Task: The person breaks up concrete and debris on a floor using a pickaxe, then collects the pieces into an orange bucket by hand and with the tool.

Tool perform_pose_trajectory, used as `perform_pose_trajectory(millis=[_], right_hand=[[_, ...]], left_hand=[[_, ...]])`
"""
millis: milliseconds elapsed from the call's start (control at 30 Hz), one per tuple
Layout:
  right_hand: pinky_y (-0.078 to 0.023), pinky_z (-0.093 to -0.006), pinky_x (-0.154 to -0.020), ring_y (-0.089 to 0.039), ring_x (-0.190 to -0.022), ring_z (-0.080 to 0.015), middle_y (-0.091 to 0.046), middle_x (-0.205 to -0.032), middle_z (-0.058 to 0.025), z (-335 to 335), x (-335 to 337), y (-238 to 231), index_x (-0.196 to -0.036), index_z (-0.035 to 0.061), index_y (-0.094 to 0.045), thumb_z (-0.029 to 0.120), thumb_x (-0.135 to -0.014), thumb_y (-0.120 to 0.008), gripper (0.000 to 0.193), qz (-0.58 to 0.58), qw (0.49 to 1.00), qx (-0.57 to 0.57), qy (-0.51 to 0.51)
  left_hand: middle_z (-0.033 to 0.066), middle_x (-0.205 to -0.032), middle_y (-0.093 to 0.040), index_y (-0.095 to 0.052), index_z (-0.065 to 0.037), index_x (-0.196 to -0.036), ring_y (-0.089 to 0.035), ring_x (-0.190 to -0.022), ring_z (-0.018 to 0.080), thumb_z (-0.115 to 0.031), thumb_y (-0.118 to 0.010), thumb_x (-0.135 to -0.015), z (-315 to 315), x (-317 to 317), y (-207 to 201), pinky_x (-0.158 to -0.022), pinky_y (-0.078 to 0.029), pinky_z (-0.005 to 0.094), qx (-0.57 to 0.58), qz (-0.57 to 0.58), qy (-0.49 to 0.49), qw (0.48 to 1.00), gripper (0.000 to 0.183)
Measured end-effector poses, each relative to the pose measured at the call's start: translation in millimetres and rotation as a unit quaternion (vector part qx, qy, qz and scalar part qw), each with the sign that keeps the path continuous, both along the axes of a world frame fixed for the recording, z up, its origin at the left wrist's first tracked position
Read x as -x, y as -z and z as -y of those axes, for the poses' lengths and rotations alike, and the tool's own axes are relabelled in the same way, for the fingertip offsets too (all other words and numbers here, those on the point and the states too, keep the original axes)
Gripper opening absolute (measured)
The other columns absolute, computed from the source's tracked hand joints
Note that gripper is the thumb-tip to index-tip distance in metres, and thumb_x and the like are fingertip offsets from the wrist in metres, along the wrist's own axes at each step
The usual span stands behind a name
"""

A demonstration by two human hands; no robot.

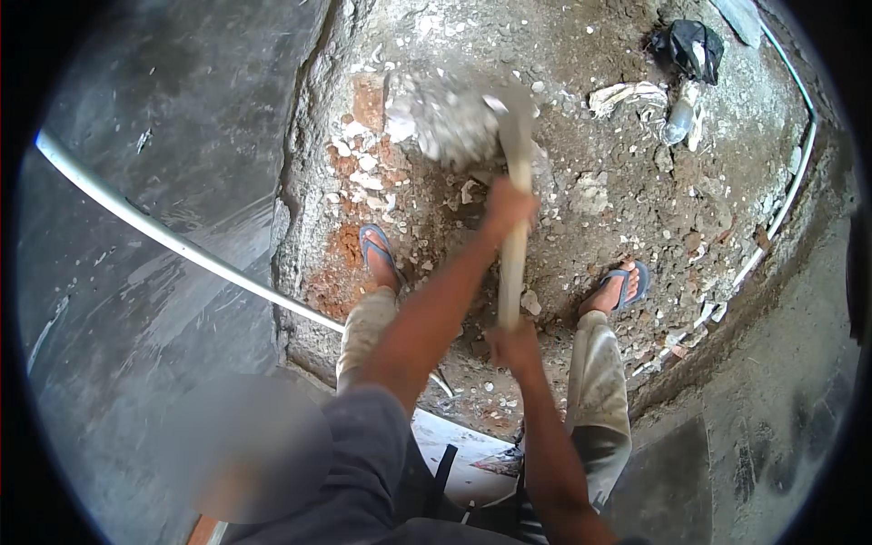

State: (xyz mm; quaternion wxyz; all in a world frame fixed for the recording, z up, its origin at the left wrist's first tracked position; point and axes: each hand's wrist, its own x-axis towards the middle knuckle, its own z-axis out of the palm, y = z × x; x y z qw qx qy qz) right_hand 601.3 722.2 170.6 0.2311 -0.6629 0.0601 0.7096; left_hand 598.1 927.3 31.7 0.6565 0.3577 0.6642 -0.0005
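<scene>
A pale wooden tool handle runs away from me over broken ground. My left hand is closed around its middle, and my right hand grips the near end. The tool's far end is smeared by motion, so its head's shape cannot be made out. Just left of that end, a grey-white mass of rubble is blurred too. My feet, in blue flip-flops, stand apart on the soil, either side of the handle.
A smooth dark floor lies left, beyond a rough broken edge. A white pipe crosses it toward my left leg. Another thin pale pipe curves along the right edge. A clear plastic bottle and black bag lie far right.
</scene>
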Motion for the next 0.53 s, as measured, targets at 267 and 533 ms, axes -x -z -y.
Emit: perform_pose_trajectory(millis=[267,533], right_hand=[[-0.052,-0.0384,-0.056,-0.064,-0.062,-0.0185,-0.064,-0.069,-0.0065,19.9,74.6,30.2,-0.087,-0.0017,-0.061,0.009,-0.078,-0.075,0.020,0.125,0.987,-0.104,-0.004],[-0.044,-0.0331,-0.040,-0.062,-0.047,-0.0184,-0.062,-0.057,-0.0108,-266.0,106.4,92.6,-0.074,-0.0028,-0.063,0.008,-0.081,-0.067,0.014,-0.026,0.977,-0.210,0.040]], left_hand=[[0.0165,-0.076,-0.069,-0.069,0.001,-0.105,-0.072,-0.071,0.0284,-0.018,-0.076,-0.076,-6.8,33.2,-124.9,-0.064,-0.056,0.0428,-0.174,0.041,0.043,0.983,0.036],[0.0270,-0.122,-0.069,-0.060,-0.013,-0.143,-0.063,-0.127,0.0255,-0.036,-0.075,-0.087,-267.9,103.0,5.9,-0.110,-0.045,0.0404,-0.444,-0.118,0.140,0.877,0.063]])
